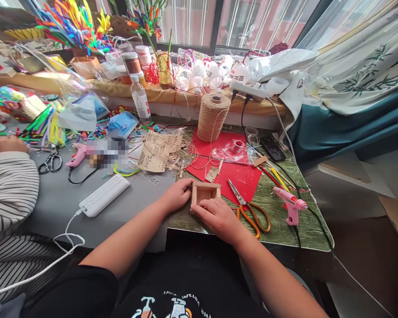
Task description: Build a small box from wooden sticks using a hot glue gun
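A small open-topped wooden box (206, 186), its walls built of thin strips, sits at the table's front edge with its opening facing up toward me. My left hand (178, 194) is closed on its left wall, thumb near the rim. Over the box's front wall bends my right hand (217, 215), fingers closed on it and partly hiding the inside. Right of the box lie scissors with orange handles (252, 214), blades parted, their tips on red sheets (242, 183). A small printed brown tag (212, 174) rests just beyond the box.
A twine spool (213, 117) stands behind the red sheets. On the right is a pink glue gun (291, 204) with its cord. Printed brown paper (155, 150) and loose twine lie left of centre. Further left are a white power bank (104, 195) and another person's hand (11, 145).
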Motion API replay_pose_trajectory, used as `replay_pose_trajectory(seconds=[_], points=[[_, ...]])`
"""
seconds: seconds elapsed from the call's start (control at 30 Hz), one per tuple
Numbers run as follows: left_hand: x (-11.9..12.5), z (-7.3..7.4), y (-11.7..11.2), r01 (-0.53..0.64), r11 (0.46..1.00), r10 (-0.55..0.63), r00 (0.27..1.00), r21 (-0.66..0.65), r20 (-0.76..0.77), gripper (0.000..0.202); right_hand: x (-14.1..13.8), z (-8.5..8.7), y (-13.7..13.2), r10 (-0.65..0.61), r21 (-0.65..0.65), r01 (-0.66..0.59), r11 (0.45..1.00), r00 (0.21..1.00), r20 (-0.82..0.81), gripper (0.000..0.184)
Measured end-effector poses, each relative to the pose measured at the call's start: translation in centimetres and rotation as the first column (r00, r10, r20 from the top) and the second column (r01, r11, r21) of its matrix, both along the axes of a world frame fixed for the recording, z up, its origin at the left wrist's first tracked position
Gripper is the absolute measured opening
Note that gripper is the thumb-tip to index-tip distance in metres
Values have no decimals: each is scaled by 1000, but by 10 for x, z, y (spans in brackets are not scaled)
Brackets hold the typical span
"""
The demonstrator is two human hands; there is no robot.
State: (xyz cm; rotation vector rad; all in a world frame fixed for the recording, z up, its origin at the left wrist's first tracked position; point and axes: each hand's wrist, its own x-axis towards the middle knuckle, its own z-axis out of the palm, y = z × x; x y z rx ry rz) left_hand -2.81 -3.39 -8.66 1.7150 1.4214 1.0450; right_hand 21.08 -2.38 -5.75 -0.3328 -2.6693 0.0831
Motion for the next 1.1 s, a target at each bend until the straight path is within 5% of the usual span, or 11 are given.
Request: replay_pose_trajectory(seconds=[0.33, 0.53, 0.63, 0.73, 0.93, 1.1], points=[[-3, 5, -8, 46, 999, -46, 999, -4, 18, 31, 4, 0, -4, 59, -82, -67, 994, 993, -102, 36], [-9, 31, -15, 282, 955, -298, 892, 95, 340, 24, 18, 23, -23, -21, -341, -146, 929, 896, -443, 53], [-10, 45, -15, 320, 944, -325, 847, 87, 421, 22, 20, 34, -31, -57, -412, -205, 888, 839, -541, 58], [-12, 49, -13, 286, 957, -277, 867, 42, 413, 24, 22, 37, -35, -87, -404, -193, 894, 811, -579, 60], [-17, 43, -16, 142, 983, -159, 976, 119, 150, 21, 28, 34, -33, -193, -395, -72, 916, 785, -589, 68], [-18, 37, -19, 32, 983, -61, 985, 180, 161, 18, 27, 35, -31, -102, -359, -112, 927, 844, -527, 59]])
